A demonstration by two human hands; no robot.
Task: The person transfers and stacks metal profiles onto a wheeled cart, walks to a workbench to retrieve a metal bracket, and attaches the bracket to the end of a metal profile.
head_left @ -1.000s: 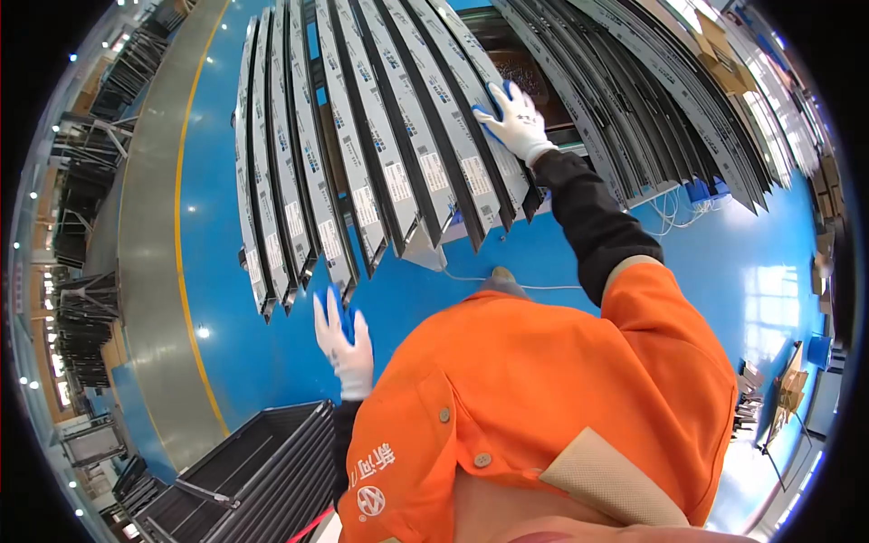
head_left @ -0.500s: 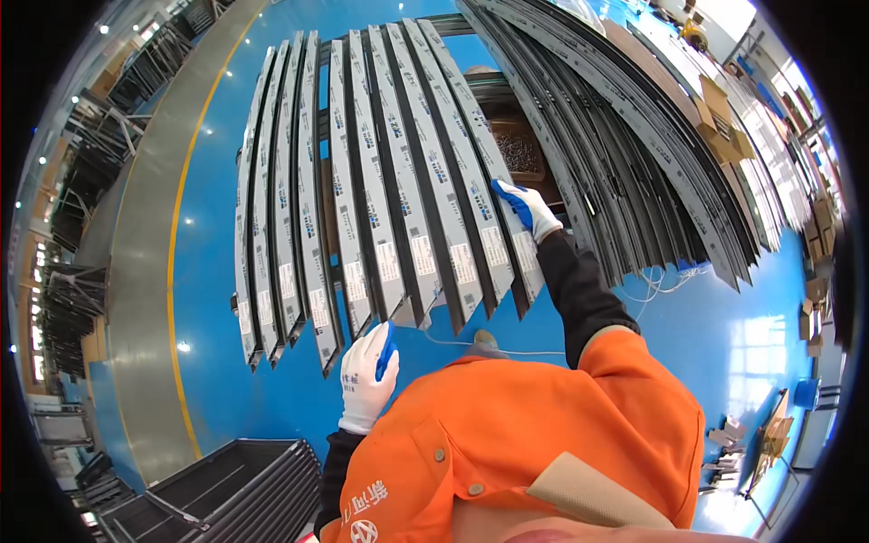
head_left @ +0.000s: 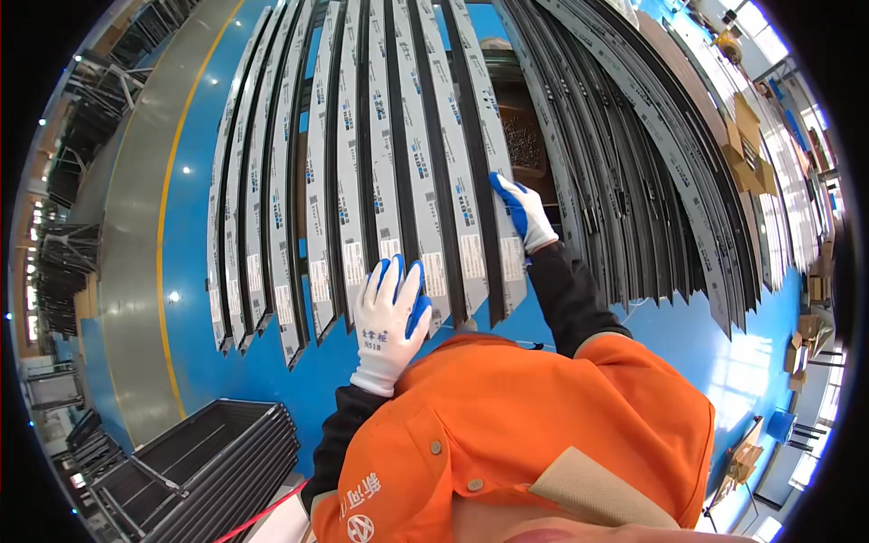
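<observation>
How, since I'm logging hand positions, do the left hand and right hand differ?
The left hand is at the near ends of the spaced pale strips, while the right hand is farther along, at that row's right edge. The left hand shows dark lettering on its back; the right hand shows none. The left hand's fingers point forward; the right hand's angle leftward. Both wear white gloves with blue on the fingers.

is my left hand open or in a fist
Open: your left hand has its fingers extended over the pale strips; whether they touch, I can't tell.
</observation>
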